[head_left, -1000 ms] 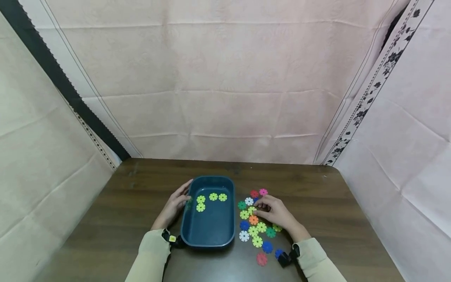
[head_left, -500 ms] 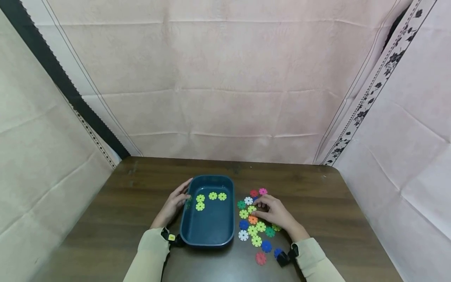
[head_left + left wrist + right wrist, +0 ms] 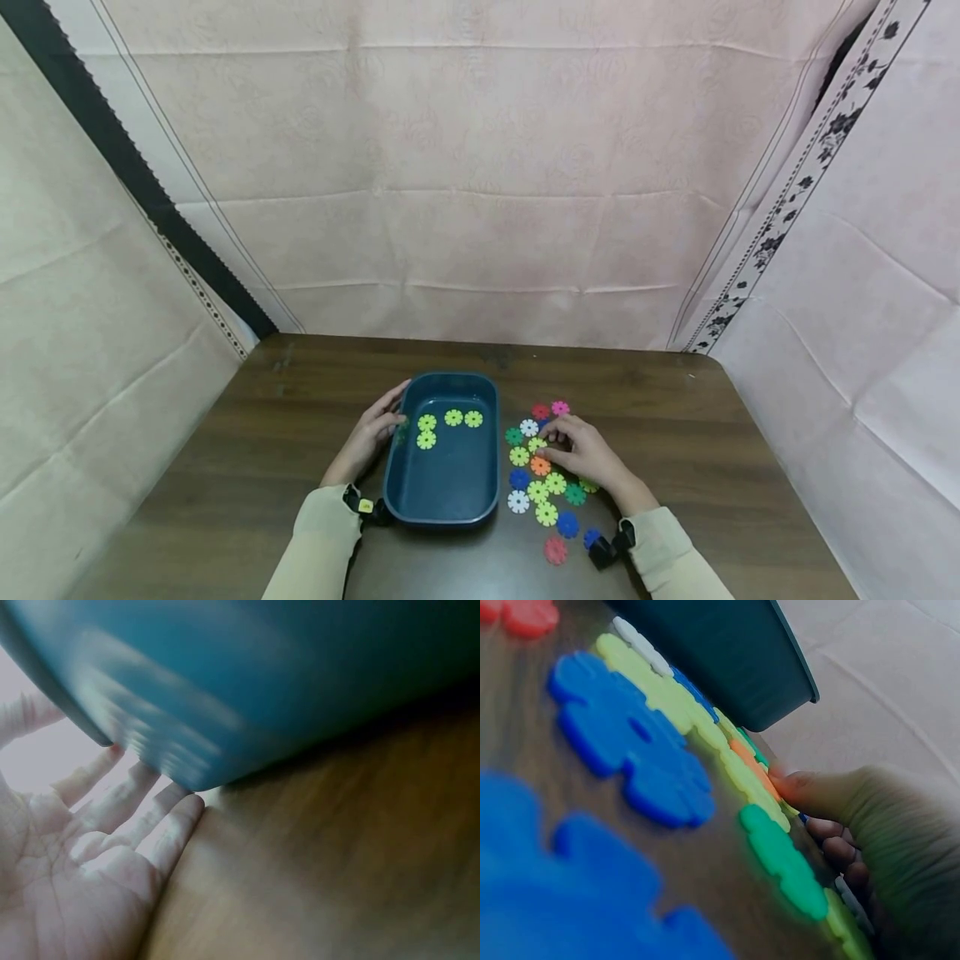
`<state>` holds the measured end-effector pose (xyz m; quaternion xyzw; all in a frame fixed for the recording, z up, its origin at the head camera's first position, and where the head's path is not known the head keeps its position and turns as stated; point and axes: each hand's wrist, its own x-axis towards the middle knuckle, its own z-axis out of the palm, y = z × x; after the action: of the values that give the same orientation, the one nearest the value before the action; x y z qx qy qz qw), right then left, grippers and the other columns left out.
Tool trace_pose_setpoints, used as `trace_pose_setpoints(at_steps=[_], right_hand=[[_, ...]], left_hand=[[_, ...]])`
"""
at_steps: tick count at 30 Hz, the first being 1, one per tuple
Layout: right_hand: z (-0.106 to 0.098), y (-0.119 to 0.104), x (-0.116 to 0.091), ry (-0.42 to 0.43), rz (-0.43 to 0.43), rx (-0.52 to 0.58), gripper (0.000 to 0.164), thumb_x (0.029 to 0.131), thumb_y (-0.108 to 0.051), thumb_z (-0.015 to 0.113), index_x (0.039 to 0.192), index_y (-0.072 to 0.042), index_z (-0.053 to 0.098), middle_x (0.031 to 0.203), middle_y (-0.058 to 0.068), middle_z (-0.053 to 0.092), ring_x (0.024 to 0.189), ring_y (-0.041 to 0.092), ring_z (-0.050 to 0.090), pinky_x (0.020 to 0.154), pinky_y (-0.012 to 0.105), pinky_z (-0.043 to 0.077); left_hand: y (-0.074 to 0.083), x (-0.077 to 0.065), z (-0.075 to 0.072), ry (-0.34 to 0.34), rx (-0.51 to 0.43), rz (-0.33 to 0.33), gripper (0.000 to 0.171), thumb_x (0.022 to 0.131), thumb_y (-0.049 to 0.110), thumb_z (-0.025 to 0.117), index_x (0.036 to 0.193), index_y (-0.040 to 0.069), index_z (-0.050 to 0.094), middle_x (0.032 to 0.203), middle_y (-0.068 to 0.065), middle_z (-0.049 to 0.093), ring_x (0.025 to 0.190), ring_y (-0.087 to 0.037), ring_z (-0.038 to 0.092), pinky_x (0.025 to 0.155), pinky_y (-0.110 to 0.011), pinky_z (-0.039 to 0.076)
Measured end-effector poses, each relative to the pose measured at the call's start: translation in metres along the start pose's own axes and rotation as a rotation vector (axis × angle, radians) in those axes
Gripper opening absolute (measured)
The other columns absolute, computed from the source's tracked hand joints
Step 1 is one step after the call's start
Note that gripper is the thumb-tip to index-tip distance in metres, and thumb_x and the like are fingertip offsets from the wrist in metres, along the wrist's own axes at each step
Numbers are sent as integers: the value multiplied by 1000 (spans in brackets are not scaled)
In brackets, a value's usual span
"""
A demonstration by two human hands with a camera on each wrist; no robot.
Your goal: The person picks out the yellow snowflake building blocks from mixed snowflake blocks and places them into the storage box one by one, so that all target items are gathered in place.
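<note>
A dark blue rectangular tray point(image 3: 442, 492) stands on the table, with several yellow-green flower pieces point(image 3: 427, 439) lying inside it. At its left side, my left hand point(image 3: 370, 433) holds the rim, the thumb over the edge. The left wrist view shows the finger pads point(image 3: 176, 825) against the tray's outer wall point(image 3: 247, 697). To the right of the tray, my right hand point(image 3: 585, 450) pinches a yellow-green flower piece point(image 3: 537, 445) in the loose group. Its thumb point(image 3: 810, 791) is beside an orange flower piece point(image 3: 754, 766); the other fingers are partly hidden behind it.
Several flower pieces surround the right hand: white point(image 3: 518, 501), green point(image 3: 575, 494), blue point(image 3: 567, 524), red point(image 3: 556, 550) and pink point(image 3: 560, 407). The wooden table point(image 3: 300, 417) ends at a pale cloth backdrop point(image 3: 480, 250), with cloth at both sides.
The pinched yellow-green piece and the orange piece beside it have shifted very slightly right. The left hand and the tray stay put.
</note>
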<state>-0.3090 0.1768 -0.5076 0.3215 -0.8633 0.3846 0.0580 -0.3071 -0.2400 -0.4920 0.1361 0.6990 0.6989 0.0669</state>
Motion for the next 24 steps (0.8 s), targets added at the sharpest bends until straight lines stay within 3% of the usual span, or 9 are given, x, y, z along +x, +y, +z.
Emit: trace_pose_setpoints(at_steps=[10, 17, 24], right_hand=[[6, -7, 3, 23, 62, -48, 27, 85, -32, 81, 101, -18, 66, 92, -5, 55, 83, 12, 49, 71, 28, 46], [7, -7, 3, 17, 110, -22, 27, 86, -31, 81, 100, -21, 60, 92, -6, 53, 82, 12, 48, 69, 28, 45], [7, -5, 2, 51, 63, 24, 19, 90, -21, 77, 102, -19, 62, 87, -8, 56, 76, 10, 51, 66, 27, 47]], left_hand=[[2, -2, 0, 7, 5, -3, 59, 100, 11, 51, 157, 19, 36, 159, -13, 35, 138, -41, 40, 97, -33, 48], [2, -2, 0, -3, 12, 7, 59, 100, 11, 51, 157, 19, 36, 160, -12, 34, 141, -39, 37, 98, -29, 46], [1, -2, 2, -10, 1, 17, 59, 100, 11, 51, 157, 19, 36, 161, -10, 32, 145, -36, 32, 99, -27, 45]])
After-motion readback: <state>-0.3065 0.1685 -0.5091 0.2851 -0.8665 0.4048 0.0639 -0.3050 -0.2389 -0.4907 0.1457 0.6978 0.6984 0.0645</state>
